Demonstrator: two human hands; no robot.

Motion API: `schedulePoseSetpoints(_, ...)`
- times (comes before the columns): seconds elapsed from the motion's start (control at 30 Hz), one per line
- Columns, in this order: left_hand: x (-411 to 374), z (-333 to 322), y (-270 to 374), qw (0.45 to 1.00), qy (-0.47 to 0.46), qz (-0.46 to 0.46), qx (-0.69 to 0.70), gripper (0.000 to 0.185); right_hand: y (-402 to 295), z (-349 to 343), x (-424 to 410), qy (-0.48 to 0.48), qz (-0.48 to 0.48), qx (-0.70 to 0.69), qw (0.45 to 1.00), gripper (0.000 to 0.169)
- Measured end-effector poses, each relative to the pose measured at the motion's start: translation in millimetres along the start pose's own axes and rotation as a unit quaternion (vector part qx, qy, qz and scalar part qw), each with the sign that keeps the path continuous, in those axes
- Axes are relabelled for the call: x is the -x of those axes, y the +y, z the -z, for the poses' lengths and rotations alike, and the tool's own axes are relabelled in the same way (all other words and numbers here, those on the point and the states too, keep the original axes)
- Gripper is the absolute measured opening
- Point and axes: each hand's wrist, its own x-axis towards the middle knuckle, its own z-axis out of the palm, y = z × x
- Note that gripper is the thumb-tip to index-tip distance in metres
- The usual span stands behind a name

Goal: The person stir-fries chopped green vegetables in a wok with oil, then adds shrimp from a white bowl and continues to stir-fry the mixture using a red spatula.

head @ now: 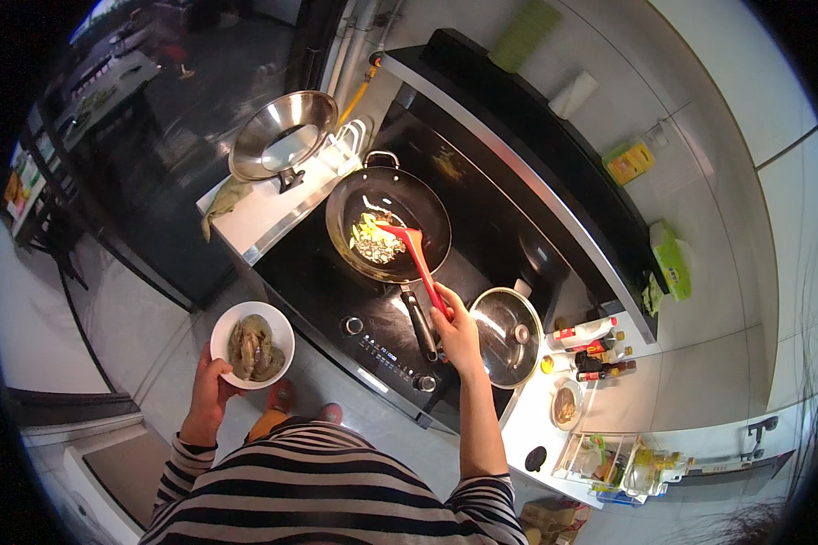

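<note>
My left hand (209,392) holds a white bowl (281,378) by its rim; raw shrimp (253,347) lie inside. A red spatula (424,269) is gripped by its handle in my right hand (458,334). The spatula's head rests in a black frying pan (431,197) on the stove, against chopped green and pale pieces (376,238). The pan's black handle (419,323) points towards me, just left of my right hand.
A pot with a glass lid (504,334) stands right of the pan. Several bottles (589,332) and a small dish (567,405) are on the right counter. A large steel lid (283,136) stands on the left counter beside a cloth (226,202). The range hood (518,150) projects beyond the stove.
</note>
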Motion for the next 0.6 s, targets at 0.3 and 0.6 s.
schedulePoseSetpoints(0.3,-1,-7,-3,1.000,-0.020,-0.003,-0.010,0.057,8,-25,-78,-0.026,0.024,0.181,0.983,0.045)
schedulePoseSetpoints(0.6,-16,14,1,0.999,-0.013,-0.015,0.038,0.057,7,-30,-75,-0.077,-0.017,0.173,0.982,0.042)
